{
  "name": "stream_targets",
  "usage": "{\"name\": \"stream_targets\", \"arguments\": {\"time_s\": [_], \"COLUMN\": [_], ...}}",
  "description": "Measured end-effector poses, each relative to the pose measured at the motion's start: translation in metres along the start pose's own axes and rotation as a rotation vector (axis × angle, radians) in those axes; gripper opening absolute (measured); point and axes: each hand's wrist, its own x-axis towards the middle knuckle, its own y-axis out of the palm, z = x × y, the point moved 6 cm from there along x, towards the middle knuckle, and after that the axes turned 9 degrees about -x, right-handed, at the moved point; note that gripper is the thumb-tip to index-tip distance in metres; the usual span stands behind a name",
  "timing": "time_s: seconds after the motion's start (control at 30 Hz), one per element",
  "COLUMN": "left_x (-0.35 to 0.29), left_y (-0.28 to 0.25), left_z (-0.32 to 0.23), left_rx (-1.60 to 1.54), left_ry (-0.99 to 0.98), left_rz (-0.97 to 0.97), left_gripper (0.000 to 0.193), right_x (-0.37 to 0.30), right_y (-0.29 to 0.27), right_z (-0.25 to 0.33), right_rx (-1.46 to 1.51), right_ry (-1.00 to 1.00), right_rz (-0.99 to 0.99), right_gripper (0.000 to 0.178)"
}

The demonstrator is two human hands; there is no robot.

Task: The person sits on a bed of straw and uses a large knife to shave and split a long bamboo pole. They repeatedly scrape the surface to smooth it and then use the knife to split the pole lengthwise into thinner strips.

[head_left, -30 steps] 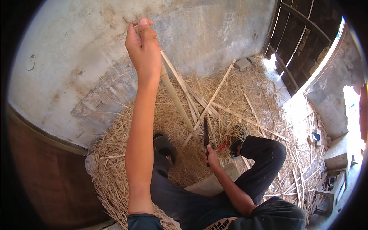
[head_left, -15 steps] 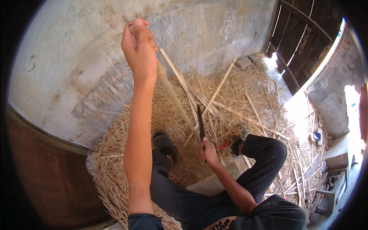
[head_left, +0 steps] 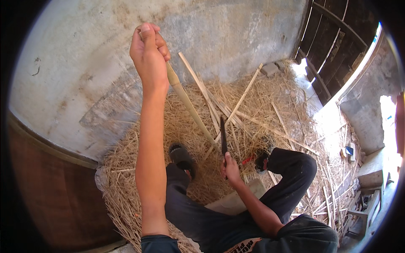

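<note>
My left hand (head_left: 151, 52) is raised in front of the wall, its fingers closed around the upper end of a bamboo strip (head_left: 190, 104). The pale strip has a node just below the hand and slants down to the right, its lower end close to the knife. Low between my knees, my right hand (head_left: 230, 169) is wrapped round the handle of a dark-bladed knife (head_left: 223, 135). The blade points up and away from me, near or against the strip; whether they touch I cannot tell. The knife's handle is mostly hidden by my fingers.
Bamboo shavings (head_left: 139, 156) cover the floor around my feet. Longer split strips (head_left: 247, 95) lie crossed beyond the knife. A stained wall (head_left: 228, 38) rises ahead, with a dark wooden door (head_left: 333, 38) at the far right. A pale block (head_left: 230, 204) sits between my legs.
My left hand has shifted slightly left and down with the bamboo strip. The knife has moved a little to the right and its blade stands slightly more upright.
</note>
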Motion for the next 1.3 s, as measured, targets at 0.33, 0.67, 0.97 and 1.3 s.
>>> {"name": "stream_targets", "arguments": {"time_s": [0.33, 0.67, 0.97, 1.3], "left_x": [-0.002, -0.001, -0.002, 0.0], "left_y": [0.007, -0.001, 0.002, 0.002], "left_z": [-0.001, -0.002, -0.005, -0.006], "left_rx": [-0.073, -0.059, -0.063, -0.27], "left_ry": [-0.042, -0.034, -0.074, -0.181], "left_rz": [0.049, 0.034, 0.017, 0.212], "left_gripper": [0.033, 0.033, 0.033, 0.032], "right_x": [0.035, -0.018, 0.024, -0.004], "right_y": [-0.01, 0.007, -0.002, -0.009], "right_z": [-0.033, 0.066, -0.059, 0.047], "right_rx": [-0.412, 0.308, -0.105, -0.048], "right_ry": [-0.298, -0.294, 0.184, -0.466], "right_rz": [-0.159, -0.029, -0.011, -0.272], "right_gripper": [0.049, 0.05, 0.051, 0.055]}}
